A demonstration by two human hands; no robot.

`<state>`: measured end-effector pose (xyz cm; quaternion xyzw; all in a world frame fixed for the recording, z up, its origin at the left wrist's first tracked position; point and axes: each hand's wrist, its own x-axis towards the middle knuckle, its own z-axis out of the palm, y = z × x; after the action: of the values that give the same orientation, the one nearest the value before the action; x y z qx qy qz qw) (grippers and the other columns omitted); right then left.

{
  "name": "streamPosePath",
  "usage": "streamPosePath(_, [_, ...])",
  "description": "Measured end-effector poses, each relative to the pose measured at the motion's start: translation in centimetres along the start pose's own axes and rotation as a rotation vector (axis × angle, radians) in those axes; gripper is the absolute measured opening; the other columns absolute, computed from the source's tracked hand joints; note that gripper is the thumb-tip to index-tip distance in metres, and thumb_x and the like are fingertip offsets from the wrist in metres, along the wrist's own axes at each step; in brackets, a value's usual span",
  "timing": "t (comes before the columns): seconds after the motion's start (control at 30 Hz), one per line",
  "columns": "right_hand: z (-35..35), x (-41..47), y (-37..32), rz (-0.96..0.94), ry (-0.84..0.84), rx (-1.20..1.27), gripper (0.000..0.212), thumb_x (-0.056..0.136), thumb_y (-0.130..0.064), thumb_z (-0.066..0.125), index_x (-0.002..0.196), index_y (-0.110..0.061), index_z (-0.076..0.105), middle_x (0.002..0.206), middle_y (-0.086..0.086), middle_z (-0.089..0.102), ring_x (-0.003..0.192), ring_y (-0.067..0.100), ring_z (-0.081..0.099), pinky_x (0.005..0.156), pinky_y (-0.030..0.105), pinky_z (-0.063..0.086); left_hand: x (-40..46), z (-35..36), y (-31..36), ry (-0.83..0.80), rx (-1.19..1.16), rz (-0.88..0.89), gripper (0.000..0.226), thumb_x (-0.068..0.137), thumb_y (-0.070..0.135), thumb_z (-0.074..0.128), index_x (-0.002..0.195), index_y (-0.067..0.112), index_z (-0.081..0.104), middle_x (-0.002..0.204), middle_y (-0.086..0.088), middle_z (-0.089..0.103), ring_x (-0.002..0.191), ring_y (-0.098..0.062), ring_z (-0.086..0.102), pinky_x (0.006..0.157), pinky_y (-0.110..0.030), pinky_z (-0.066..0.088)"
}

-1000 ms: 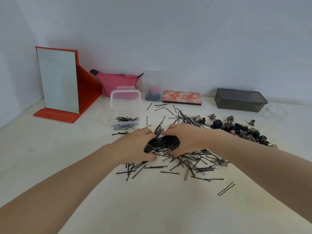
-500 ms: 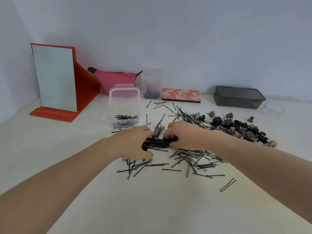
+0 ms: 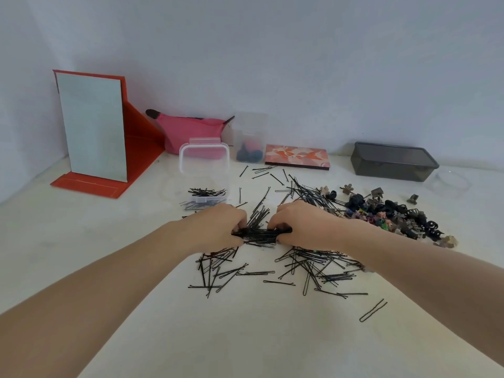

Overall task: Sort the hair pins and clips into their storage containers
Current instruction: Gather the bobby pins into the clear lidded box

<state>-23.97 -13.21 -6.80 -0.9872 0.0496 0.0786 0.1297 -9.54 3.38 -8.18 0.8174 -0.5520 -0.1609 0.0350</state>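
Hair pins [image 3: 207, 192] — in clear box [image 3: 204, 159]

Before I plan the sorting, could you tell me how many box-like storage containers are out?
3: the clear pin box behind the left hand, a clear clip box by the wall, and a dark grey box back right.

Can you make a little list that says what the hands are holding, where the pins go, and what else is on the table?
left hand: grips one end of the pin bundle
right hand: grips the other end
pin box: clear, lid up, some pins inside
loose pins: scattered on the table
clips: pile on the right
dark box: at the back, right
mirror: standing, back left
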Motion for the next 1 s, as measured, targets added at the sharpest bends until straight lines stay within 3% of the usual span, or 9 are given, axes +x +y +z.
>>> streamPosePath(0.23, [-0.2,0.3,0.6,-0.027,-0.005,0.031,0.014,0.088,-0.024,0.063,0.098,-0.022,0.072,0.087,-0.002,0.067,0.082,0.016,0.061,0.076,0.038,0.054,0.6,-0.1,0.6,-0.025,0.107,-0.017,0.005,0.091,0.028,0.055,0.093,0.023,0.053,0.094,0.003,0.054,0.088,-0.021,0.056,0.079,-0.039,0.051])
streamPosePath(0.43, [-0.5,0.5,0.9,-0.034,-0.037,-0.025,0.013,0.09,-0.023,0.06,0.095,-0.016,0.07,0.086,0.001,0.066,0.081,0.019,0.061,0.076,0.04,0.054,0.0,0.0,1.4,0.015,0.081,-0.062,0.038,0.079,0.052,0.064,0.1,0.021,0.055,0.098,0.005,0.053,0.09,-0.017,0.055,0.08,-0.038,0.051])
streamPosePath(0.53, [-1.1,0.3,0.8,-0.032,-0.053,-0.037,0.013,0.093,-0.022,0.058,0.099,-0.018,0.07,0.088,-0.002,0.067,0.071,0.009,0.059,0.074,0.031,0.054,0.3,-0.1,1.6,0.001,0.023,-0.082,0.033,0.08,0.044,0.068,0.1,0.019,0.06,0.094,0.004,0.061,0.086,-0.017,0.06,0.079,-0.039,0.054])
streamPosePath(0.63, [-1.7,0.0,0.8,-0.049,-0.062,-0.016,0.016,0.095,-0.018,0.058,0.102,-0.018,0.072,0.087,-0.006,0.068,0.064,0.0,0.054,0.069,0.02,0.047,0.6,-0.2,1.6,-0.041,-0.059,-0.075,0.028,0.086,0.036,0.068,0.105,0.016,0.064,0.092,0.004,0.064,0.085,-0.015,0.06,0.078,-0.031,0.053])
streamPosePath(0.77, [-2.3,0.1,1.3,-0.049,-0.062,0.021,0.017,0.092,-0.019,0.059,0.101,-0.021,0.074,0.09,-0.008,0.07,0.081,0.009,0.062,0.074,0.021,0.048,0.6,-0.6,1.5,-0.079,-0.05,-0.047,0.024,0.09,0.033,0.065,0.105,0.014,0.064,0.092,0.001,0.064,0.085,-0.02,0.061,0.074,-0.029,0.05])
streamPosePath(0.87, [-3.1,0.2,1.9,-0.005,-0.046,0.059,0.016,0.09,-0.023,0.063,0.1,-0.028,0.074,0.086,-0.017,0.068,0.079,0.001,0.063,0.065,0.015,0.046,0.4,-0.7,1.2,-0.09,-0.031,-0.032,0.022,0.09,0.03,0.062,0.096,0.008,0.064,0.091,-0.008,0.067,0.085,-0.026,0.064,0.075,-0.039,0.053])
streamPosePath(1.0, [-4.4,0.7,2.5,0.056,0.0,0.15,0.015,0.086,-0.024,0.068,0.096,-0.031,0.077,0.078,-0.022,0.068,0.073,-0.009,0.062,0.071,0.018,0.052,0.0,-1.0,0.8,-0.089,-0.019,-0.015,0.016,0.091,0.029,0.061,0.096,0.014,0.064,0.086,-0.001,0.066,0.082,-0.022,0.063,0.074,-0.036,0.053])
